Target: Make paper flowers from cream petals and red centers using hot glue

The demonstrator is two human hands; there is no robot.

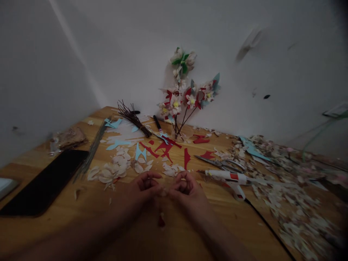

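Over the wooden table (130, 232), my left hand (146, 188) and my right hand (187, 190) almost meet. Both are curled, thumbs and fingertips pinched on a small pale piece (164, 193) that looks like a petal; dim light and blur hide its details. Below them lies a small dark red and white piece (161, 220). Just beyond the fingers are loose white petals (172, 169), and a larger heap of petals (116, 165) is left of them. Cut red paper scraps (164, 148) and light blue scraps (140, 152) lie farther back.
To the right are a white glue gun (227, 175) with a black cord, metal scissors (231, 165) and scattered petals (274, 203). Artificial flowers (190, 99) stand by the wall. At left are tied twigs (133, 117), thin wires (94, 148) and a flat black object (46, 185).
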